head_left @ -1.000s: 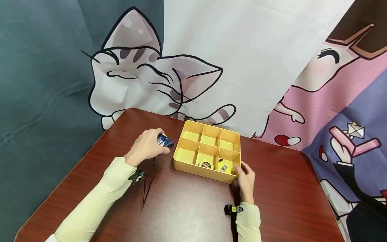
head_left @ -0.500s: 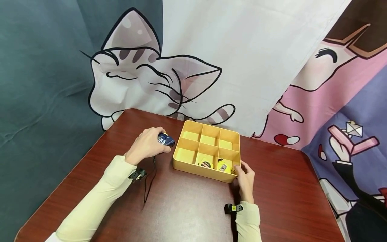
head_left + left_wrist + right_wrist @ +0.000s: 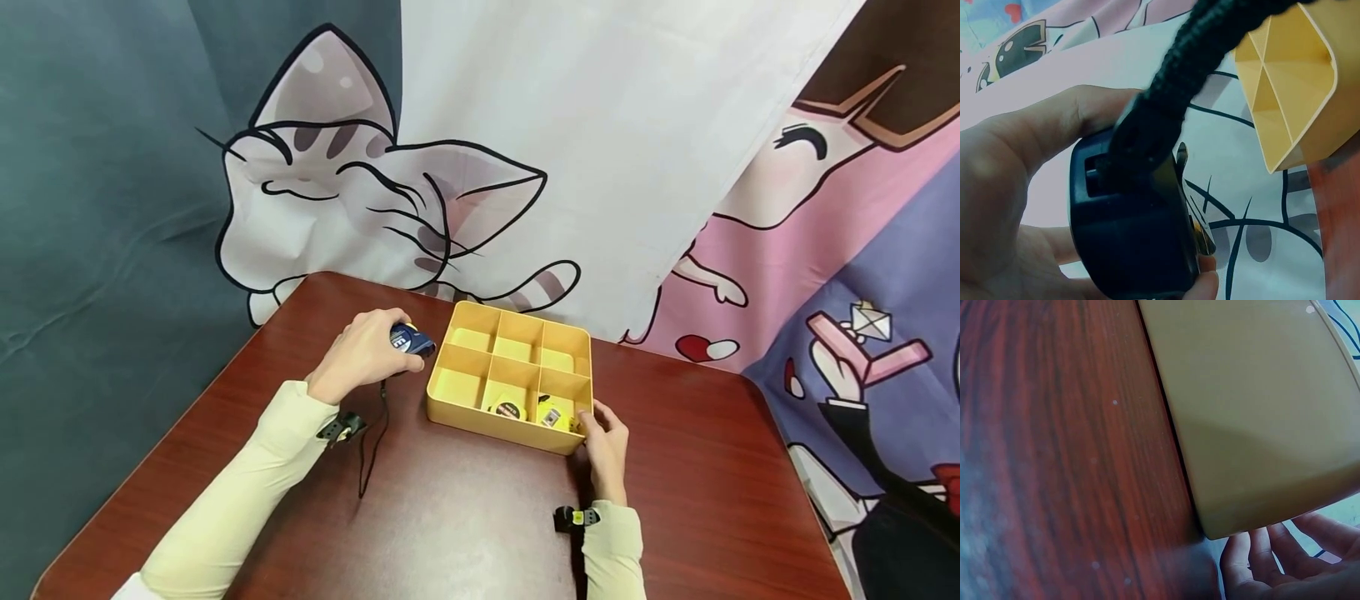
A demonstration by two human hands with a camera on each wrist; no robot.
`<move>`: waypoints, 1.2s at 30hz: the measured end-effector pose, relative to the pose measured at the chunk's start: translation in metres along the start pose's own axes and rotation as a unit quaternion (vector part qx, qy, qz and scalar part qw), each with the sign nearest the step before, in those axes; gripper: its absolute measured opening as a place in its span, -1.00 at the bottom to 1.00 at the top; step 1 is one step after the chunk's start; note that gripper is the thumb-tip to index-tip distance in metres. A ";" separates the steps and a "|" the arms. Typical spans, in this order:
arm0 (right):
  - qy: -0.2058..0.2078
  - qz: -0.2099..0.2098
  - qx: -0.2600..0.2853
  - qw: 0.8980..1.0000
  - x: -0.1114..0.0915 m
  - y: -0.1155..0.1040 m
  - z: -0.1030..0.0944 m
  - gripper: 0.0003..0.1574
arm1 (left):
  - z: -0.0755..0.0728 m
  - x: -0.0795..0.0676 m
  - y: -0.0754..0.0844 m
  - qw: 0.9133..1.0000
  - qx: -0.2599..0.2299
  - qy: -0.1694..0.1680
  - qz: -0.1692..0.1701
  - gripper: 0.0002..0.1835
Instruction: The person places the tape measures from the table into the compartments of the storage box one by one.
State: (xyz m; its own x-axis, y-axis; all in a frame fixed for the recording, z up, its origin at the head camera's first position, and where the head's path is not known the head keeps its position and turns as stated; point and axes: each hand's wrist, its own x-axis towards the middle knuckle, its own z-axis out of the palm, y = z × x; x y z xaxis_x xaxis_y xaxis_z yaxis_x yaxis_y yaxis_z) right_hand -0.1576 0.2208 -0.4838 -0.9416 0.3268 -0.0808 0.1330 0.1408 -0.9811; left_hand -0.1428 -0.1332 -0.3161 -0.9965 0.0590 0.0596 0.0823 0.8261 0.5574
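In the head view my left hand [image 3: 367, 354] grips a dark blue tape measure [image 3: 413, 340] in the air, left of a yellow divided box [image 3: 491, 422]. A black cord [image 3: 1194, 59] is fixed to the tape measure's end and dangles toward the table. Up close in the left wrist view, thumb and fingers lie on opposite sides of the dark case [image 3: 1138, 244]. My right hand [image 3: 609, 450] holds the box's near right corner, thumb over the rim, fingers against the outer wall [image 3: 1254, 469]. Two yellow tape measures sit in the front row, one in the middle compartment [image 3: 510, 407], one in the right compartment [image 3: 553, 414].
The box stands on a dark red wooden table [image 3: 480, 533] with rounded corners. Its back row and front left compartment show bare floors. Behind the table hangs a printed cloth [image 3: 600, 167] with cartoon figures. A strap device [image 3: 577, 518] is on the right wrist.
My left hand has risen slightly with the blue tape measure. The right hand keeps its hold on the box corner, and the whole view has shifted a little.
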 end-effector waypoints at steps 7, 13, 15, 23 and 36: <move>0.002 -0.001 0.005 1.000 -0.002 0.001 0.000 -0.53 | -0.002 0.001 0.001 1.000 -0.010 -0.005 -0.010 -0.47; -0.003 -0.002 0.002 1.000 0.000 0.003 0.000 -0.53 | -0.002 0.005 0.002 1.000 -0.008 0.000 0.001 -0.47; -0.002 -0.004 0.000 1.000 0.001 0.002 0.000 -0.54 | -0.003 0.007 0.002 1.000 -0.008 0.000 0.003 -0.46; -0.003 0.003 0.001 1.000 0.001 0.000 -0.001 -0.55 | -0.002 0.017 0.005 1.000 -0.008 -0.003 0.000 -0.45; 0.000 0.001 0.003 1.000 0.002 0.001 0.000 -0.55 | 0.002 0.030 0.009 1.000 0.002 -0.006 0.000 -0.43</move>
State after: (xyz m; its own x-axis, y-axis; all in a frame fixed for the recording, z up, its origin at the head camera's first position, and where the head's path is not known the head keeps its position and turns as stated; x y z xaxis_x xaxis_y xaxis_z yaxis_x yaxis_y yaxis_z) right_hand -0.1594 0.2212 -0.4847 -0.9415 0.3265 -0.0838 0.1342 0.1347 -0.9818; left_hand -0.1721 -0.1228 -0.3113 -0.9966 0.0650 0.0500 0.0818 0.8279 0.5549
